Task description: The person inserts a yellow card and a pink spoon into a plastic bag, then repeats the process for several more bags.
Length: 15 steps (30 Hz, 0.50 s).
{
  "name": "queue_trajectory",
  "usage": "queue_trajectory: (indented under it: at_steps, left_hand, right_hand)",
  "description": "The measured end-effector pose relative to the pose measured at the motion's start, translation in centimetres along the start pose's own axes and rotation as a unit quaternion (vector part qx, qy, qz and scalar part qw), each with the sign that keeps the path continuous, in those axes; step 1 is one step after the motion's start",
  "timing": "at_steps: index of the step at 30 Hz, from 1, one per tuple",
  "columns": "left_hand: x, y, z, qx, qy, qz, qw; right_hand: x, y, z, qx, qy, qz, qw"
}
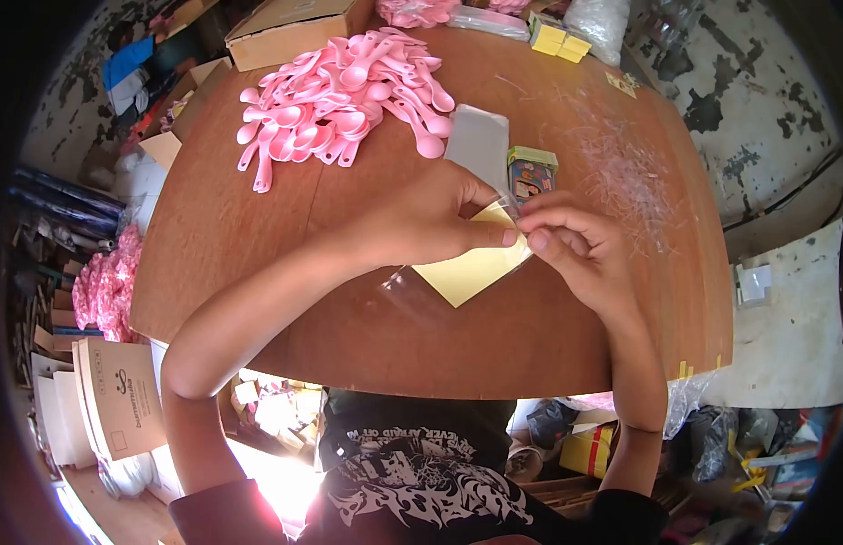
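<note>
Pale yellow card [467, 275] lies within a clear plastic bag, tilted above the front part of the wooden table. My left hand [440, 216] is closed on card and bag together, thumb pressed on the upper face. At the bag's upper right edge, the fingertips of my right hand [578, 243] pinch the clear plastic. Just beyond the hands lies a stack of clear plastic bags [478, 136]. Beside that stack is a small stack of printed cards [532, 171] with a yellow-green edge, partly covered by my right fingers.
A heap of pink plastic spoons [344, 95] spreads over the table's [222, 236] far left. Thin clear plastic strips [621, 173] are scattered at right. Along the back stand a cardboard box [294, 32] and yellow card stacks [560, 38]. Another carton [122, 395] stands left of the table.
</note>
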<state>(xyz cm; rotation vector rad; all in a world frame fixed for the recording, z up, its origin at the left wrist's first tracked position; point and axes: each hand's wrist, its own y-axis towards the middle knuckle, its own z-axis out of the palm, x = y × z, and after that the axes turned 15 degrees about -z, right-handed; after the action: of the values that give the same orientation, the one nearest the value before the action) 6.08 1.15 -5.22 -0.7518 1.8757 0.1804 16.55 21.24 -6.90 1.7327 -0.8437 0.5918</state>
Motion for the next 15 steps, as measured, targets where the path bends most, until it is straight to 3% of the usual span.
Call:
queue_trajectory:
  at_steps: [4, 9, 15]
  left_hand:
    - [-1.5, 0.2, 0.0, -0.034, 0.045, -0.03, 0.998]
    - [-0.9, 1.0, 0.2, -0.022, 0.023, -0.004, 0.999]
    - [-0.5, 1.4, 0.7, 0.012, 0.023, 0.011, 1.0]
  right_hand:
    - [0.7, 0.2, -0.2, -0.003, 0.083, 0.07, 0.994]
    - [0.8, 0.0, -0.9, 0.017, 0.13, 0.145, 0.981]
    - [0.6, -0.2, -1.3, 0.146, 0.092, 0.209, 0.963]
